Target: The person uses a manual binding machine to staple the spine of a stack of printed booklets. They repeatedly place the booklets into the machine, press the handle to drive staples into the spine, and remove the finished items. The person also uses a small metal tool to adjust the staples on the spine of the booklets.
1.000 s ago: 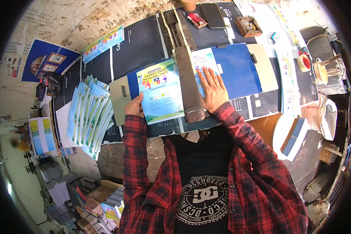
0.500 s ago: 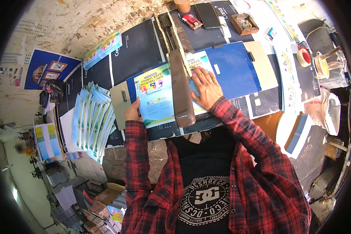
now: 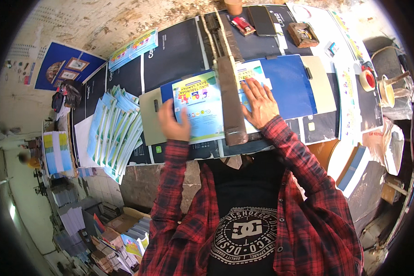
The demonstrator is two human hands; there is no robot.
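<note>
A colourful printed booklet lies across the table under a long brown bar that runs away from me. My left hand grips the booklet's near left edge, thumb on top. My right hand lies flat with fingers spread on the part of the booklet right of the bar, over a blue board. Both sleeves are red plaid.
A fanned stack of similar booklets lies to the left. A phone, a small red box and a wooden box sit at the far edge. A tape roll and a glue cup with brush stand right.
My left hand has shifted from the booklet's left edge up onto its lower left corner. My right hand stays flat beside the bar.
</note>
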